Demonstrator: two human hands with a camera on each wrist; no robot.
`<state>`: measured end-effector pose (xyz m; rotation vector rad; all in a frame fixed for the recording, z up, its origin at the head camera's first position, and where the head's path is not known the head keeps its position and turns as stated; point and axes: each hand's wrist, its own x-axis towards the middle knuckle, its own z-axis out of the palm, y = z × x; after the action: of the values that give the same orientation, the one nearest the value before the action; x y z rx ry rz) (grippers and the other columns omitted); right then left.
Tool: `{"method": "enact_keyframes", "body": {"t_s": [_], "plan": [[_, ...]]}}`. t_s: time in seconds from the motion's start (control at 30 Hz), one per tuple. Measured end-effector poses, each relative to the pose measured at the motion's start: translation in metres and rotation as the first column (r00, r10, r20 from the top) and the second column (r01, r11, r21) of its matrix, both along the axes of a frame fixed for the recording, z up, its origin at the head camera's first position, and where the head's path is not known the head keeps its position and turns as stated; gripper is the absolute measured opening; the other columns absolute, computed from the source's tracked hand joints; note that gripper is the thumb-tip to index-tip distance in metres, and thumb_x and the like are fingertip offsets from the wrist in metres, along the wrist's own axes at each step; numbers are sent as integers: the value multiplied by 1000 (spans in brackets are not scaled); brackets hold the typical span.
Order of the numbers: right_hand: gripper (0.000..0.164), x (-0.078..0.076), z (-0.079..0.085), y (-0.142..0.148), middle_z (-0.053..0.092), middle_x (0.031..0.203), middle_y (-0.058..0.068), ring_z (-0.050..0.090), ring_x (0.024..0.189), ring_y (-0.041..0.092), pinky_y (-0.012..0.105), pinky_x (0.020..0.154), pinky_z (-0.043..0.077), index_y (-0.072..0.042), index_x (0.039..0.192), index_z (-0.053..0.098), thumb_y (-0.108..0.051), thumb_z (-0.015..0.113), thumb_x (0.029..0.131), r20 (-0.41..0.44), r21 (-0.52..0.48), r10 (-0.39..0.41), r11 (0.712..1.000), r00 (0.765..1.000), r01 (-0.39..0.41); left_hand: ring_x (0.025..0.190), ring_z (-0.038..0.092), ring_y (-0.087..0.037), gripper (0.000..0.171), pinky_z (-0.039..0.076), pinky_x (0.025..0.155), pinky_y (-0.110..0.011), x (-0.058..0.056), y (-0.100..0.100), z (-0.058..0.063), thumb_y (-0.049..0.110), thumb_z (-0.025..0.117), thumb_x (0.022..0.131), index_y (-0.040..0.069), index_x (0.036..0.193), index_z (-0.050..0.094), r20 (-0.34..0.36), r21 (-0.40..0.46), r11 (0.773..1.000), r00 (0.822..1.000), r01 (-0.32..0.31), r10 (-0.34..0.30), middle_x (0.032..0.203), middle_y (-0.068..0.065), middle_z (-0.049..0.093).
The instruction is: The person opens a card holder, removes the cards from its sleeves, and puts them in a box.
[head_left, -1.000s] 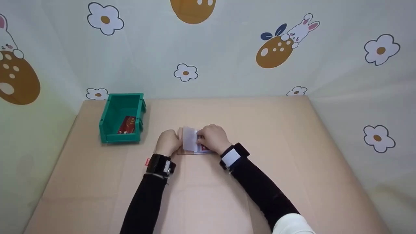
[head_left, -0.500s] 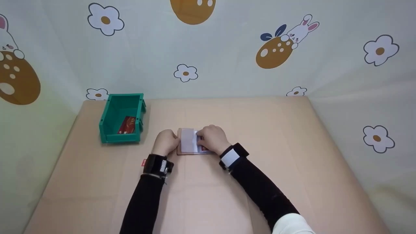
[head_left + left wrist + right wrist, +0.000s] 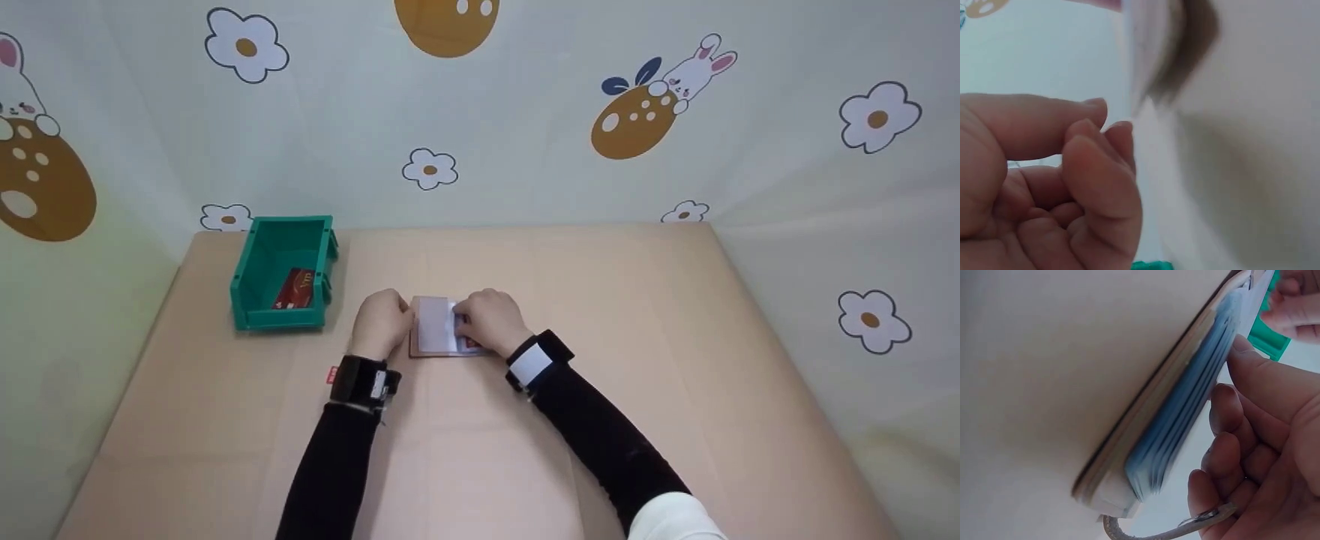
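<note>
A card holder [image 3: 433,325] lies opened out on the table, a whitish clear sleeve spread over its left half and a red card partly visible on its right. My left hand [image 3: 381,322] is at its left edge, fingers curled and thumb close to the index fingertip; in the left wrist view nothing shows between these fingertips [image 3: 1095,107]. On the right half, my right hand [image 3: 495,321] holds the sleeves with thumb and curled index finger. The right wrist view shows the stacked bluish sleeves [image 3: 1185,399] and a snap strap [image 3: 1168,532] by the lower fingers.
At the back left stands a green bin [image 3: 281,319] with dark red cards [image 3: 295,289] in it. The table [image 3: 645,315] has a beige cover. A patterned curtain [image 3: 517,135] closes off the back and sides. A small red tag [image 3: 331,374] shows beside the left wrist strap.
The sleeve that stood tilted up under my left hand now lies flat to the left. My left hand has drawn slightly left and off it. My right hand has stayed put.
</note>
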<state>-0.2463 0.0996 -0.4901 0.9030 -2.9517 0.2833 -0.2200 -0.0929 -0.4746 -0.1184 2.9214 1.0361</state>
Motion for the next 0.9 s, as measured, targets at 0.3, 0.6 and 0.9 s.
{"method": "enact_keyframes", "body": {"t_s": [0.3, 0.6, 0.9], "plan": [[20, 0, 0, -1, 71, 83, 4, 63, 78, 26, 42, 70, 50, -17, 98, 78, -25, 80, 80, -37, 4, 12, 1000, 999, -12, 76, 60, -29, 10, 50, 72, -41, 2, 20, -3, 6, 65, 88, 1, 80, 65, -36, -13, 997, 997, 73, -74, 78, -10, 63], [15, 1, 0, 0, 69, 80, 5, 62, 76, 27, 43, 68, 50, -16, 92, 77, -21, 78, 79, -54, -11, 17, 1000, 998, -18, 81, 61, -33, 5, 49, 77, -43, 0, 22, -13, -1, 63, 77, -1, 80, 66, -36, -62, 993, 994, 100, -102, 83, -13, 65], [14, -1, 9, 9, 73, 89, 2, 63, 83, 25, 41, 74, 50, -18, 97, 80, -24, 77, 84, -3, -84, -24, 996, 1000, 24, 79, 62, -32, 6, 50, 75, -42, -2, 23, -15, -2, 63, 73, 0, 76, 67, -56, -62, 993, 993, 98, -101, 80, -12, 66]]}}
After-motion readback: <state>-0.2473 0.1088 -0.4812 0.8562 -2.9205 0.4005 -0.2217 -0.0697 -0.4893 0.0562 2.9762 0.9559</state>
